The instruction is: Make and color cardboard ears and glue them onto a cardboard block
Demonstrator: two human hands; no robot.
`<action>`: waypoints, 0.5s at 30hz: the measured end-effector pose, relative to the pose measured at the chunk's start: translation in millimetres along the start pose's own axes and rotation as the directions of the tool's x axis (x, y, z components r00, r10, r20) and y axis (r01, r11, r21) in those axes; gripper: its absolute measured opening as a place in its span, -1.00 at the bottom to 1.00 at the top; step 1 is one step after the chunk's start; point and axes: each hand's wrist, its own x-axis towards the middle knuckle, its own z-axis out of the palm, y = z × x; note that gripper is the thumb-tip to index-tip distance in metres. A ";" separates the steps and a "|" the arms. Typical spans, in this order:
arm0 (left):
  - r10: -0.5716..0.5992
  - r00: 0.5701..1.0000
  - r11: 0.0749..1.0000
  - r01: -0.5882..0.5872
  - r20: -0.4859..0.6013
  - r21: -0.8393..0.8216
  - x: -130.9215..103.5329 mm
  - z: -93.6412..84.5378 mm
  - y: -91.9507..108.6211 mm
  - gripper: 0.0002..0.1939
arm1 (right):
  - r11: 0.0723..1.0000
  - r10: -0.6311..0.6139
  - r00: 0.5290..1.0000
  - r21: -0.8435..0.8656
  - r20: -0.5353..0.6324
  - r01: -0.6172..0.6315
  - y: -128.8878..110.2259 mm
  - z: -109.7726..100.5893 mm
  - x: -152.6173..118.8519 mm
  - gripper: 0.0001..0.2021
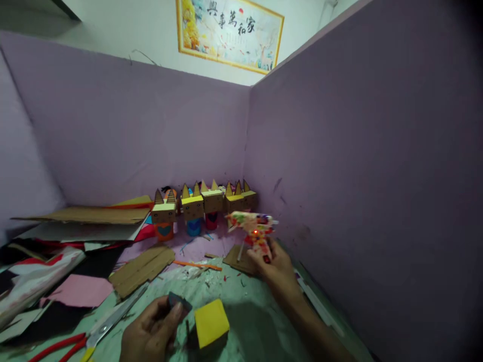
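Between the thumb and fingers of my left hand is a small dark piece. Just right of it a yellow square box sits on the green table cover. My right hand is wrapped round the handle of a colourful patterned glue gun, which shows a red light and has its nozzle facing left. Below the glue gun, a piece of brown cardboard lies on the table, partly behind my right hand.
Several cardboard animal heads on coloured tubes stand by the purple partition. Red-handled scissors, pink paper and stacked cardboard lie at left. A cardboard strip and scraps lie in the middle.
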 end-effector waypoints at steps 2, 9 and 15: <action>0.021 1.000 1.000 -0.021 0.020 0.004 -2.9 -0.9 4.6 -0.64 | 0.936 0.150 0.983 0.304 0.104 -0.175 -6.4 -11.0 -11.5 -0.72; 0.125 0.981 0.990 -0.133 0.146 0.045 -10.7 2.9 15.1 -0.79 | 0.817 0.236 0.896 0.422 0.376 -0.392 11.2 -50.6 -44.2 -0.79; 0.190 0.940 0.980 -0.197 0.283 -0.004 -17.3 3.6 18.8 -0.81 | 0.903 0.274 0.879 0.209 0.390 -0.375 38.2 -47.7 -59.0 -0.72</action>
